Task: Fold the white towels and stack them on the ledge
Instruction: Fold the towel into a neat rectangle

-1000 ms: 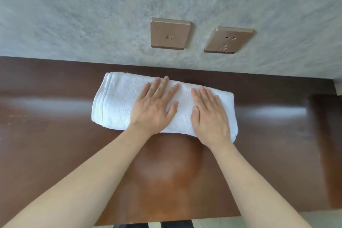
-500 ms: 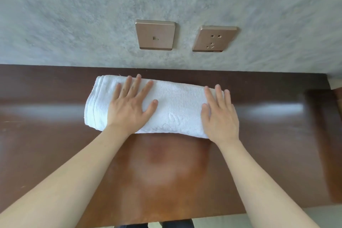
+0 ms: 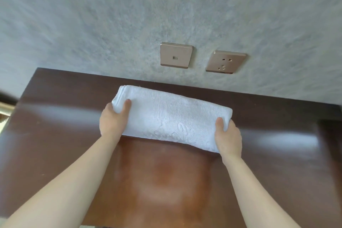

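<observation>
Your left hand (image 3: 113, 119) grips the left end of the folded white terry towel (image 3: 172, 116), thumb on top and fingers tucked beneath; your right hand (image 3: 228, 136) clamps the right end the same way. The towel spans between your hands on the glossy dark brown wooden ledge (image 3: 55, 135). Beyond your hands, two bronze square wall plates (image 3: 175, 55) sit on the grey textured wall (image 3: 111, 24).
</observation>
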A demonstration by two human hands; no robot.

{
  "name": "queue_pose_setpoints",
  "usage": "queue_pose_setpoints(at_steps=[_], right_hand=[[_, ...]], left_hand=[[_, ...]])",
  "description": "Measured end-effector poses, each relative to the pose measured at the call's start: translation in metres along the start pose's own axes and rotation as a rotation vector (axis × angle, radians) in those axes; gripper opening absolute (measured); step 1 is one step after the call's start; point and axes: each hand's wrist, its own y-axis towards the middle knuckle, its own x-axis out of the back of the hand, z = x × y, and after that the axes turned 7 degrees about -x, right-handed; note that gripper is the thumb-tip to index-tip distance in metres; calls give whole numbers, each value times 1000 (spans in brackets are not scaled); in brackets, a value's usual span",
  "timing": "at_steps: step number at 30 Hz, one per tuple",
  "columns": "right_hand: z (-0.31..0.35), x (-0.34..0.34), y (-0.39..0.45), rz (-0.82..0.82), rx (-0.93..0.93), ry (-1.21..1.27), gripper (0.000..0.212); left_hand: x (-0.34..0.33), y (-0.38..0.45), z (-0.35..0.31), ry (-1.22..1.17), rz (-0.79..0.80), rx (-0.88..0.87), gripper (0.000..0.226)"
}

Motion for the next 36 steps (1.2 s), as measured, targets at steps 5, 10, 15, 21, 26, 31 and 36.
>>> queue_pose_setpoints(at_steps=[5, 10, 15, 21, 26, 31, 36], right_hand=[[7, -15, -12, -87, 76, -31, 47], [33, -56, -45, -92, 103, -22, 49], [71, -114, -80, -102, 131, -36, 53], [122, -181, -114, -119, 193, -14, 48], [163, -226, -129, -111, 201, -30, 50], [197, -252, -129, -108, 216, -61, 49], [207, -257, -126, -115, 227, -67, 48]], left_hand=[[4, 12, 5, -51, -11, -71, 45], [44, 43, 27, -67, -35, -77, 45], [101, 84, 61, -36, -61, -75, 48], [162, 139, 96, -22, -127, -54, 52], [199, 183, 107, -61, -162, -54, 50], [217, 218, 108, -58, -176, -61, 55], [217, 231, 108, -31, -198, -107, 48]])
